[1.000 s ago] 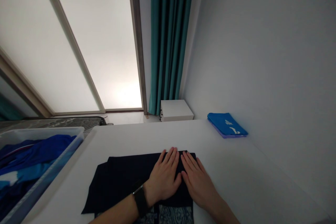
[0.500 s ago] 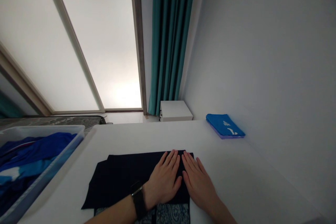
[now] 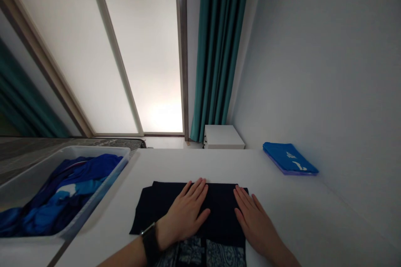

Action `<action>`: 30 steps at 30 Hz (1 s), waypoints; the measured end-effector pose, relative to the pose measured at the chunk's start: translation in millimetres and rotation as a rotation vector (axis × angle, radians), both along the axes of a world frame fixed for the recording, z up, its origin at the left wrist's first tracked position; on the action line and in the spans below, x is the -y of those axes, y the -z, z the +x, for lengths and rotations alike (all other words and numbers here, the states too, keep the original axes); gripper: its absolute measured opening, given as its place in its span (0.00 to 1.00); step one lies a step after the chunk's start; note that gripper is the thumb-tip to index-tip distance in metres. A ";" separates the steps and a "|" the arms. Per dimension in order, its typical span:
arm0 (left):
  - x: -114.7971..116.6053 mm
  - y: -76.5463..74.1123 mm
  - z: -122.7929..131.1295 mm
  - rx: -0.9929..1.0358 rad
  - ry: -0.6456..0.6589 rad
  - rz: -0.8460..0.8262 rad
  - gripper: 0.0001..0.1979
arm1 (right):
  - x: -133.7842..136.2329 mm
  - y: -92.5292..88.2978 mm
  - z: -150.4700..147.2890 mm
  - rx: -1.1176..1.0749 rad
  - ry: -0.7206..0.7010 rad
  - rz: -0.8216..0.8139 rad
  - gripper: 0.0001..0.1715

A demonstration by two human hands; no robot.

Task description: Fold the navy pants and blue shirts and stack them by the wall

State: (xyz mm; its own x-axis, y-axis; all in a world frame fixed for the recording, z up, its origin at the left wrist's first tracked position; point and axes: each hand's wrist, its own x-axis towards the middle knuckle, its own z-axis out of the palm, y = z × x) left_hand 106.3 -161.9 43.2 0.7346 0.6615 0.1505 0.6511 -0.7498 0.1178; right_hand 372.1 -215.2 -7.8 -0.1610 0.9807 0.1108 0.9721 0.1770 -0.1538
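Note:
A dark navy garment lies folded flat on the white table, with a patterned blue-grey part at its near edge. My left hand, a dark watch on its wrist, rests flat on the middle of the garment with fingers stretched out. Over the garment's right edge lies my right hand, also flat with fingers spread. Neither hand holds anything.
A translucent plastic bin full of blue clothes stands at the left. A folded bright blue garment lies at the table's far right by the wall. Beyond the table are a small white cabinet, a teal curtain and a frosted sliding door.
My hands, side by side before, have spread apart: the right slid to the garment's right edge, the left toward the middle. The view has shifted, showing more of the left side.

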 end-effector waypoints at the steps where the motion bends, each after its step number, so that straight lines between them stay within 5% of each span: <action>1: 0.0 -0.7 -15.7 0.002 -0.033 0.003 0.29 | -1.4 0.0 2.2 -0.003 -0.006 -0.009 0.33; 6: 0.9 5.7 -85.2 0.019 -0.145 0.006 0.27 | -9.8 -5.4 -0.5 0.024 -0.063 0.059 0.33; 10: 7.3 17.1 -110.3 0.008 -0.207 0.033 0.29 | -12.0 -9.4 -24.8 0.008 -0.119 0.035 0.36; 20: 12.0 29.2 -111.2 0.009 -0.246 0.114 0.30 | -11.1 6.3 -42.2 0.020 -0.174 0.040 0.37; 30: -28.9 37.8 -109.9 0.011 -0.252 0.102 0.29 | -53.8 -0.7 -38.6 0.053 -0.193 0.011 0.39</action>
State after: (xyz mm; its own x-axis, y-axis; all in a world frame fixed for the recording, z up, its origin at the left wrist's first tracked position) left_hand -3.6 -133.0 5.4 0.5468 0.8041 0.2333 0.8176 -0.5729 0.0580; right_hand 333.5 -161.5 -7.1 -0.3520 0.9298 0.1078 0.9266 0.3625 -0.1003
